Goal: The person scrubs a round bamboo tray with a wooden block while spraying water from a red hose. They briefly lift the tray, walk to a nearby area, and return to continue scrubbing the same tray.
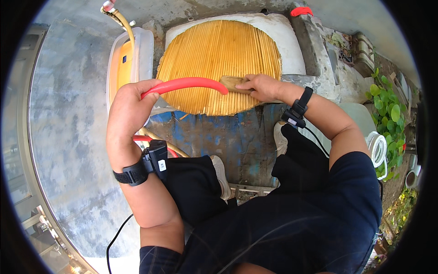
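My left hand grips a red hose, whose free end arches to the right over a round mat of thin yellow-brown stalks or slats. My right hand holds a worn, flat brown brush or scrubbing block against the lower right part of the mat. The hose's end is close beside the brown block. Its underside is hidden, and whether water runs from the hose I cannot tell. The mat rests on a white basin or slab.
A translucent plastic tub with a yellow item stands left of the mat. A tan hose hangs into it. A concrete ledge and a red cloth are at right. Below lies a wet, blue-stained floor.
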Action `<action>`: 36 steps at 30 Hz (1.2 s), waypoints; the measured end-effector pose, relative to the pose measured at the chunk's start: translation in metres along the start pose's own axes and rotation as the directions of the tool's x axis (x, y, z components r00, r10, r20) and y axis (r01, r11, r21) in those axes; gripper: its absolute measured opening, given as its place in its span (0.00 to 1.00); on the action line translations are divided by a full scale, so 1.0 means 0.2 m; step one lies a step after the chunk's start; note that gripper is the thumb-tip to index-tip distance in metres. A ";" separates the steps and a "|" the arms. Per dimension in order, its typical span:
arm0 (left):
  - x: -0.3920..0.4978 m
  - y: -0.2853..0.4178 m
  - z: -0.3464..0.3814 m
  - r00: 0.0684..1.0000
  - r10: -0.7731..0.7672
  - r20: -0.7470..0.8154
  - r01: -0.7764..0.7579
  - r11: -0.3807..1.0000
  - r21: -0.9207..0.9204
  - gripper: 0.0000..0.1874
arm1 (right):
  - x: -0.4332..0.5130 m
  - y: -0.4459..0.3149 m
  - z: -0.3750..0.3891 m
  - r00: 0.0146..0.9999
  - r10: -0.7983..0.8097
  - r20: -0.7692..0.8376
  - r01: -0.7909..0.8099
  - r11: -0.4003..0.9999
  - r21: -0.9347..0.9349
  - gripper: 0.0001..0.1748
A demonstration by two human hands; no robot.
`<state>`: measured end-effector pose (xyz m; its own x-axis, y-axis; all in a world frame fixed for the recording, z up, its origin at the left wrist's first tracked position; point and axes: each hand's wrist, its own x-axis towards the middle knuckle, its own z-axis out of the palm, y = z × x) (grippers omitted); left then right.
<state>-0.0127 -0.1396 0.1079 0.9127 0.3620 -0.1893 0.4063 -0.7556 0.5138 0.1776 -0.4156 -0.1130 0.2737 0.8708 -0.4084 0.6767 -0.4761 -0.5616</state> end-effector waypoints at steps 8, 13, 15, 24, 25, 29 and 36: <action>-0.05 -0.03 -0.04 0.999 -0.044 0.026 0.044 0.999 0.003 0.14 | -0.06 -0.11 0.04 0.997 -0.069 -0.032 0.070 0.997 0.026 0.36; -0.06 -0.06 -0.06 0.994 -0.107 0.003 0.106 0.991 0.083 0.14 | -0.09 -0.09 0.00 0.997 -0.059 -0.040 0.059 0.998 -0.011 0.37; -0.07 -0.08 -0.06 0.992 -0.125 0.020 0.123 0.990 0.069 0.14 | -0.08 -0.08 0.00 0.977 0.147 -0.152 -0.140 0.988 0.058 0.33; -0.05 -0.22 -0.11 0.979 -0.200 -0.048 0.205 0.969 0.136 0.14 | 0.11 -0.16 0.08 0.976 0.093 -0.198 -0.103 0.994 -0.043 0.32; -0.05 -0.23 -0.12 0.975 -0.205 -0.083 0.215 0.968 0.134 0.14 | 0.13 -0.17 0.08 0.995 0.018 -0.099 -0.021 0.999 -0.029 0.32; -0.04 -0.29 -0.15 0.953 -0.266 -0.145 0.287 0.946 0.148 0.15 | 0.22 -0.26 0.06 0.987 -0.163 -0.014 0.162 0.985 -0.064 0.29; -0.06 -0.33 -0.18 0.923 -0.312 -0.223 0.349 0.925 0.149 0.15 | 0.40 -0.41 0.02 0.999 -0.001 0.050 0.006 0.995 -0.104 0.32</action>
<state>-0.0511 -0.0745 0.1072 0.7065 0.6920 -0.1484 0.7006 -0.6543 0.2846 0.1405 -0.3074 -0.1030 0.2384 0.8640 -0.4435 0.7455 -0.4554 -0.4866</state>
